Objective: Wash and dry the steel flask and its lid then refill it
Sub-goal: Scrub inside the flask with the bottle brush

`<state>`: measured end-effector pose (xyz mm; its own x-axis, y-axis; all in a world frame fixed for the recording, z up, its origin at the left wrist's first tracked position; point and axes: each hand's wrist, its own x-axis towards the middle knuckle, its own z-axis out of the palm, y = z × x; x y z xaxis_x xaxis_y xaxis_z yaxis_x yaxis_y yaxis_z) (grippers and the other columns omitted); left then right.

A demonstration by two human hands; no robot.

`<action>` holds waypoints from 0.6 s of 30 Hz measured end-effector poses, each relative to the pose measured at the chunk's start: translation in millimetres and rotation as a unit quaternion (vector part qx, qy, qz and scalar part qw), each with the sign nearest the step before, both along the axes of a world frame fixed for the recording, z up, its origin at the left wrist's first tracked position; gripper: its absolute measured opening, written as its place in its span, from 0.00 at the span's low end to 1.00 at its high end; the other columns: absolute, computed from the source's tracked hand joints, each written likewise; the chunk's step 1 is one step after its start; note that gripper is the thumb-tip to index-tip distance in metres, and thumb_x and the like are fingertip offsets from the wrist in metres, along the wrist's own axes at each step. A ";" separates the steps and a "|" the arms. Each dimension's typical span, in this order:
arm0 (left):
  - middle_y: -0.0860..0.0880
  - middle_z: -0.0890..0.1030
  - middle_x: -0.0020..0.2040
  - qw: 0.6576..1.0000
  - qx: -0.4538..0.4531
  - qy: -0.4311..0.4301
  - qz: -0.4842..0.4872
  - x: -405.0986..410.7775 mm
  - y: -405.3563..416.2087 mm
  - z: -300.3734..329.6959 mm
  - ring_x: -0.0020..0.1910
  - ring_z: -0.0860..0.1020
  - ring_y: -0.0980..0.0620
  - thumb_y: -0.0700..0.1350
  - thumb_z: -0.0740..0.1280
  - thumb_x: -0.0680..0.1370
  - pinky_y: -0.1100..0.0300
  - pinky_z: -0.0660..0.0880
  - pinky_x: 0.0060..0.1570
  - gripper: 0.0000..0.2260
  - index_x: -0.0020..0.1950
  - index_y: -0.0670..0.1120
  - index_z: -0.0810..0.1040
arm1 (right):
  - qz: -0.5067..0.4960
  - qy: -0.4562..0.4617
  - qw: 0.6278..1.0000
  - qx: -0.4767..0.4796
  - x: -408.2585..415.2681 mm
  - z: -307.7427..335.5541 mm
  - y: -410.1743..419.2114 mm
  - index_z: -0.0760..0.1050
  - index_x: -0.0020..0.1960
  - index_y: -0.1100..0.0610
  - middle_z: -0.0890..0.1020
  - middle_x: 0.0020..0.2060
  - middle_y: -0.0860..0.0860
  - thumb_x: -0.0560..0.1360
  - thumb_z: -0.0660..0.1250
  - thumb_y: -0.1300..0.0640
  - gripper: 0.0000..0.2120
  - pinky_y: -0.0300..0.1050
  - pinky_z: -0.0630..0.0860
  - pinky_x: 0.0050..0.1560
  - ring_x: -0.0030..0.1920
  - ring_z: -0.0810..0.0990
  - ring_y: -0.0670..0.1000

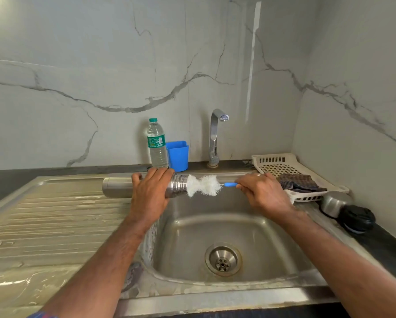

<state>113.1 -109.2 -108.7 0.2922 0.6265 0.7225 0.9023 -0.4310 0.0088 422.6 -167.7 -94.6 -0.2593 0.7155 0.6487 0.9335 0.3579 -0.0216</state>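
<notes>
- The steel flask (117, 187) lies on its side in the air above the sink (272, 237), over the basin's back left edge, with its threaded mouth pointing right
- The left hand (150, 195) is wrapped over the flask just behind the neck; the right hand (264, 193) pinches the blue handle of a bottle brush (203, 185), whose white bristle head sits right at the flask's mouth (how far in it reaches cannot be told)
- The sink's basin holds only its drain strainer (223, 260); the tap (215, 136) rises behind the sink's rear rim, its spout dry
- A white plastic tray (275, 161) at the sink's back right corner holds a crumpled checked cloth (299, 182)
- The flask's lid (348, 211), steel cup and black stopper, lies on the table right of the sink, below the tray
- Behind the sink's rear rim, left of the tap, stand a plastic water bottle (156, 143) with water in it and a blue cup (178, 156), touching
- Left of the sink stretches the ribbed draining board (54, 216)
</notes>
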 end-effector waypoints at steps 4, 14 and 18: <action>0.51 0.83 0.57 0.999 0.032 0.024 -0.005 5.7 -2.0 4.5 0.54 0.79 0.47 0.46 0.85 0.58 0.50 0.61 0.53 0.34 0.62 0.49 0.80 | -0.013 0.051 0.997 -0.057 10.0 -14.2 4.2 0.81 0.54 0.51 0.83 0.41 0.48 0.83 0.63 0.51 0.09 0.49 0.72 0.39 0.40 0.79 0.54; 0.53 0.81 0.57 0.990 0.089 0.098 -0.054 35.2 -6.0 5.4 0.54 0.77 0.50 0.45 0.84 0.60 0.49 0.62 0.54 0.33 0.64 0.50 0.79 | 0.056 0.091 0.967 -0.230 -31.2 -2.6 6.9 0.83 0.57 0.52 0.77 0.32 0.45 0.84 0.61 0.48 0.13 0.44 0.70 0.37 0.32 0.74 0.44; 0.53 0.80 0.59 0.990 0.081 0.113 -0.038 32.6 -6.7 3.3 0.57 0.76 0.49 0.42 0.84 0.60 0.45 0.65 0.55 0.36 0.66 0.50 0.77 | 0.046 0.062 0.967 -0.245 -28.2 -3.9 6.2 0.81 0.57 0.50 0.76 0.32 0.43 0.85 0.57 0.46 0.15 0.46 0.72 0.38 0.33 0.75 0.45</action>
<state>145.7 -115.9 -105.5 0.4987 0.4787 0.7226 0.8388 -0.4767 -0.2630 394.4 -161.5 -98.4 -0.2780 0.9223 0.2684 0.8778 0.3574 -0.3191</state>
